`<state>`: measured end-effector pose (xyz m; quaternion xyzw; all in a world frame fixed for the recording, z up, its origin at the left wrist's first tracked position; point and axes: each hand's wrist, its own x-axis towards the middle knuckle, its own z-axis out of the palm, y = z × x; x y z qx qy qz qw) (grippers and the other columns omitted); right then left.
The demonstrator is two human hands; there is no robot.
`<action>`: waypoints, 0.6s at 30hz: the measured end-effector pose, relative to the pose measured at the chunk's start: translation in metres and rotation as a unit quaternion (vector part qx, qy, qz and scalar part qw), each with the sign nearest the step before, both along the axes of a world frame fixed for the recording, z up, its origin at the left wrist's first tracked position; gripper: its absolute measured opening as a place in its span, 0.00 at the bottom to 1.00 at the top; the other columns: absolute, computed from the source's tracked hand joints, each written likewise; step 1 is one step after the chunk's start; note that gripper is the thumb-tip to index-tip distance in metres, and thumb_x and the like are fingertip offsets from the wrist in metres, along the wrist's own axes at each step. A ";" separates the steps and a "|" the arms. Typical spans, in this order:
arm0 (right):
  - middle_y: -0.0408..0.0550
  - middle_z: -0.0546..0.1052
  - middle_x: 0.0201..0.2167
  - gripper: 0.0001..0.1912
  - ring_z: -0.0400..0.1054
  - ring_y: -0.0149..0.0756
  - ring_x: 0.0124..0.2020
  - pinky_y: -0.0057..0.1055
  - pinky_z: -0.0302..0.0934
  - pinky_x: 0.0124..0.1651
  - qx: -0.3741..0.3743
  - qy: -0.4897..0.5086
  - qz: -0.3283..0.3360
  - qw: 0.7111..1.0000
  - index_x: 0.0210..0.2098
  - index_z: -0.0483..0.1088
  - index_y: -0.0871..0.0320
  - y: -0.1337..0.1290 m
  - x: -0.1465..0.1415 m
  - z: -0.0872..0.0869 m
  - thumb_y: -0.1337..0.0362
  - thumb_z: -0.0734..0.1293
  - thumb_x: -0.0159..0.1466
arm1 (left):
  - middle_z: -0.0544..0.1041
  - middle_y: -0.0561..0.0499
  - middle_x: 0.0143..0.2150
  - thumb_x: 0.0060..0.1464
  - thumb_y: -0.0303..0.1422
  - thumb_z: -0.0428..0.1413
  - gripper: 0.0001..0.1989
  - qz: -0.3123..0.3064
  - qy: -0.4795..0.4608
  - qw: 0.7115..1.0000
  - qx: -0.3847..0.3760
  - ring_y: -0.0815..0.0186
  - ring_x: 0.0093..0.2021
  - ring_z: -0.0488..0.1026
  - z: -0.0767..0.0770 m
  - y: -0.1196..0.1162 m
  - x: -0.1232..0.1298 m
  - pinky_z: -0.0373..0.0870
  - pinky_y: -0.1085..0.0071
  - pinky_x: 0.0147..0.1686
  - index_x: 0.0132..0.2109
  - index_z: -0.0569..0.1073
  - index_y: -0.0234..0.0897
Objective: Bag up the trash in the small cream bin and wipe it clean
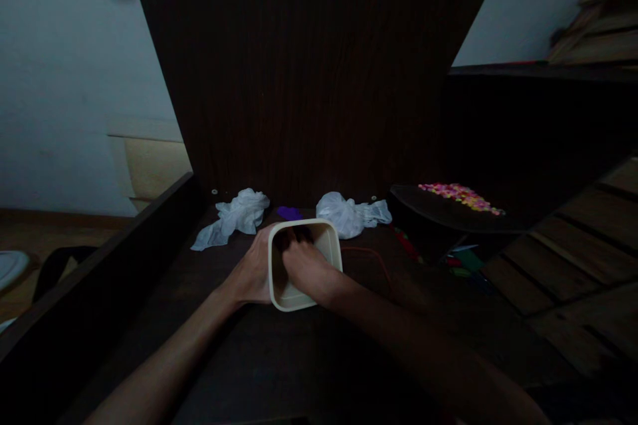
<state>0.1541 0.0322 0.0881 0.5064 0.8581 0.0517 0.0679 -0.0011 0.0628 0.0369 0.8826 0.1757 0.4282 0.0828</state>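
A cream-coloured rectangular plastic container (329, 239) is tilted with its mouth toward me. My left hand (254, 270) grips it from the left side, its fingers passing behind the wall. Inside the mouth reaches my right hand (305, 265), its fingertips lost in the dark interior, so what they touch or hold cannot be seen. Just behind the container lie a small purple thing (289, 213) and a knotted white plastic bag (343, 214). Another crumpled white plastic bag (239, 212) rests to the left.
A dark wooden panel (309, 80) rises behind the dark surface (224, 358), and a raised edge (114, 265) runs along the left. At right, pink and yellow small pieces (461, 196) lie on a dark corner shelf (428, 209). A thin red cord (369, 251) curves nearby.
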 end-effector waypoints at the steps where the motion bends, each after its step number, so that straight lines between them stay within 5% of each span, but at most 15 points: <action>1: 0.76 0.72 0.58 0.19 0.69 0.56 0.58 0.47 0.67 0.57 0.007 0.002 0.002 1.000 0.52 0.75 0.74 0.000 0.001 0.000 0.76 0.57 0.68 | 0.62 0.34 0.65 0.43 0.46 0.69 0.58 0.001 0.001 1.000 0.002 0.37 0.65 0.64 0.001 -0.001 0.001 0.66 0.38 0.63 0.72 0.45 0.40; 10: 0.76 0.79 0.45 0.16 0.75 0.57 0.51 0.44 0.72 0.48 -0.006 -0.019 0.022 1.000 0.44 0.79 0.76 -0.004 -0.001 0.005 0.75 0.60 0.66 | 0.62 0.33 0.65 0.42 0.44 0.70 0.58 0.011 0.010 1.000 0.023 0.37 0.65 0.64 -0.002 0.000 -0.001 0.66 0.39 0.64 0.72 0.45 0.39; 14: 0.85 0.75 0.50 0.18 0.70 0.64 0.58 0.52 0.67 0.57 -0.008 -0.035 0.007 0.999 0.48 0.76 0.84 -0.003 -0.002 0.005 0.76 0.60 0.66 | 0.62 0.34 0.65 0.42 0.43 0.70 0.58 0.014 0.011 1.000 0.004 0.37 0.66 0.64 -0.001 -0.002 -0.001 0.65 0.39 0.64 0.72 0.46 0.40; 18: 0.81 0.72 0.58 0.20 0.69 0.60 0.61 0.53 0.62 0.63 -0.015 -0.027 0.019 0.999 0.52 0.75 0.80 0.000 0.000 0.004 0.76 0.58 0.68 | 0.63 0.33 0.65 0.40 0.43 0.71 0.59 0.017 0.003 1.000 -0.005 0.36 0.65 0.64 -0.002 -0.002 -0.001 0.65 0.39 0.64 0.72 0.46 0.39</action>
